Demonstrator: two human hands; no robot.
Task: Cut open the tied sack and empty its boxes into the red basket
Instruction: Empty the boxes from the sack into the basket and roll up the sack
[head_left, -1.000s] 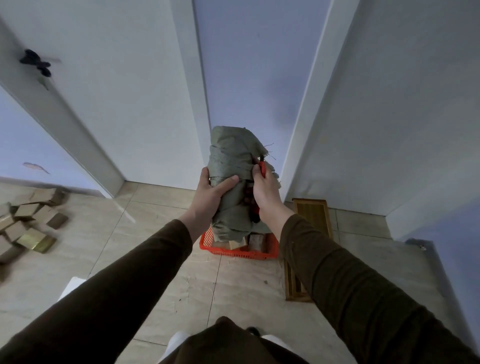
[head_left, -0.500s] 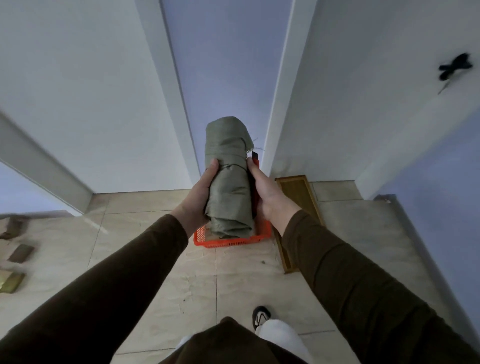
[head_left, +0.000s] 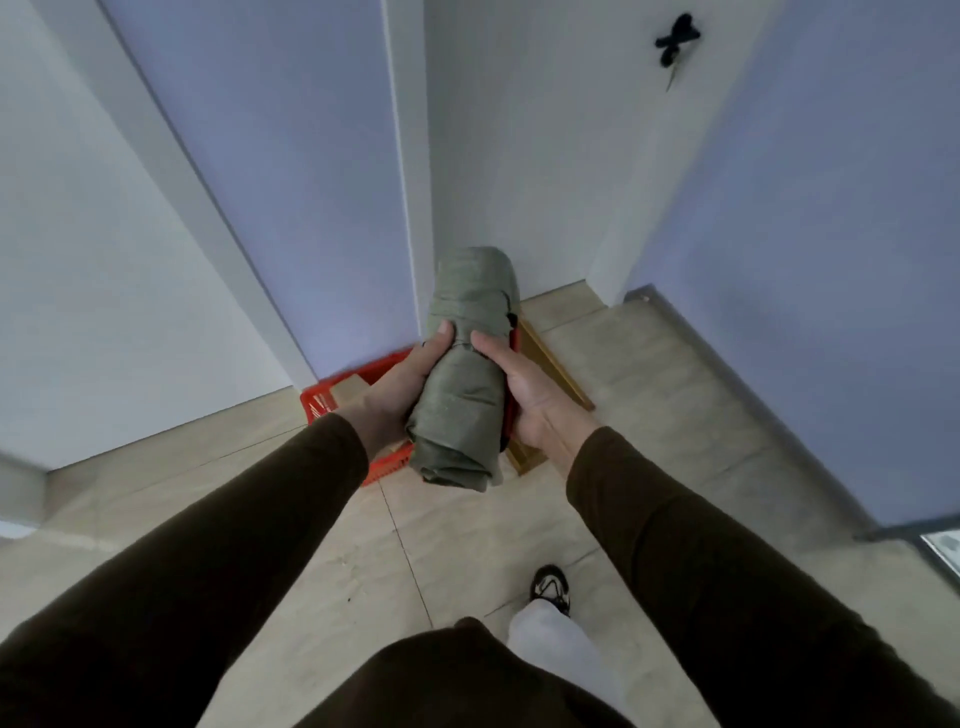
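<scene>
- The sack (head_left: 462, 374), a grey-green cloth rolled into a thick bundle, was held in the air between both hands, above the floor (head_left: 467, 545); its far end pointed up toward the wall and its near, folded end hung lowest
- The left hand (head_left: 395, 387) gripped the roll's left side, thumb laid across the front of the cloth and the fingers wrapped out of sight behind it; the hold was closed tight on the sack
- The right hand (head_left: 524, 395) cupped the roll's right side, palm turned up and inward, thumb pressed on the front close to the left thumb; its fingers also curled behind the cloth, closed on the sack
- A thin red edge (head_left: 511, 415) showed between the right palm and the sack; what it belonged to could not be told
- The red basket (head_left: 332, 400) stood on the floor below and behind the left hand, against the wall; a pale box (head_left: 349, 391) showed inside it
- A flat wooden frame (head_left: 550, 364) lay on the floor just right of the basket, partly hidden by the right hand
- Both sleeves were dark brown; one shoe (head_left: 550, 587) showed on the tiles below
</scene>
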